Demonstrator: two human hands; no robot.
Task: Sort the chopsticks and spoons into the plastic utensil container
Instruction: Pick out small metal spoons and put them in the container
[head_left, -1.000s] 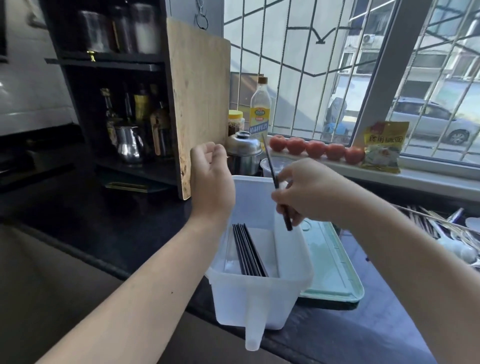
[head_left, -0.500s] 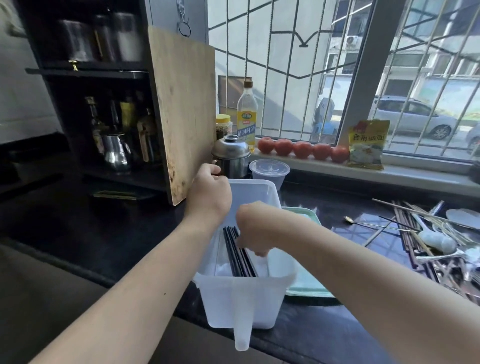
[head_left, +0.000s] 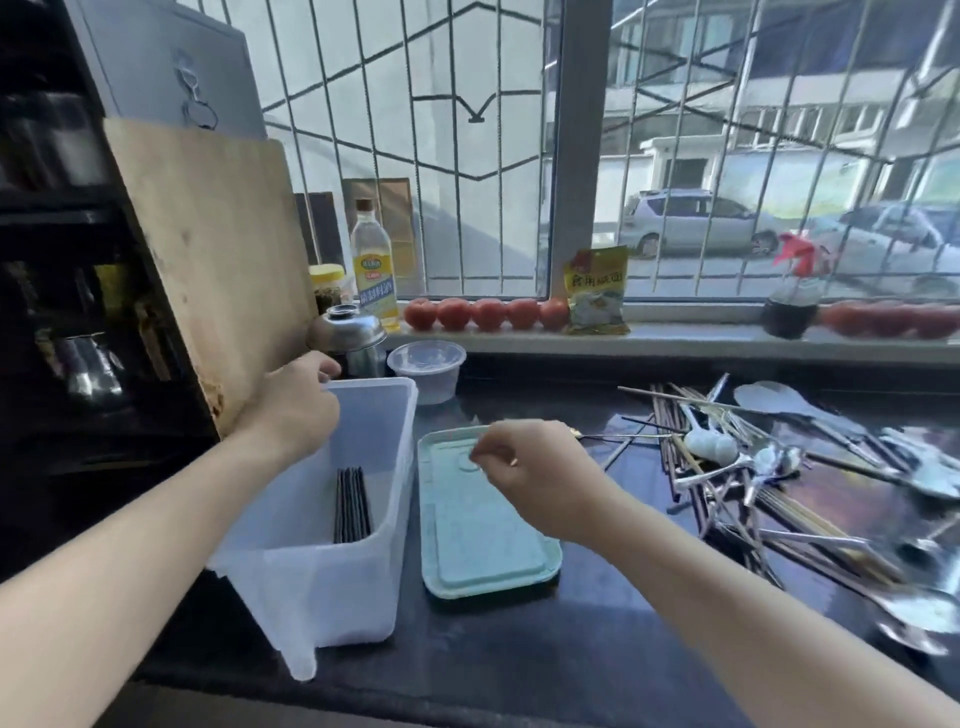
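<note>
A translucent white plastic utensil container (head_left: 358, 582) stands on the dark counter, with several black chopsticks (head_left: 351, 505) lying inside it. My left hand (head_left: 297, 410) grips its far left rim. My right hand (head_left: 527, 470) hovers over a pale green lid (head_left: 483, 551) just right of the container, fingers loosely curled and holding nothing. Farther right lies a tangled pile of wooden and dark chopsticks (head_left: 670, 436), metal spoons (head_left: 774, 460) and a white ceramic spoon (head_left: 709, 447). A thin gold-tipped spoon (head_left: 618, 435) lies just beyond my right fingers.
A wooden cutting board (head_left: 208, 270) leans on a dark shelf behind my left hand. A steel pot (head_left: 345, 332), a clear plastic bowl (head_left: 427, 370) and an oil bottle (head_left: 373, 265) stand behind the container. Tomatoes (head_left: 488, 313) and a packet (head_left: 597, 291) line the windowsill.
My right hand lowered a black chopstick into the container, let it go, and has moved right over the green lid, empty. My left hand has stayed on the rim.
</note>
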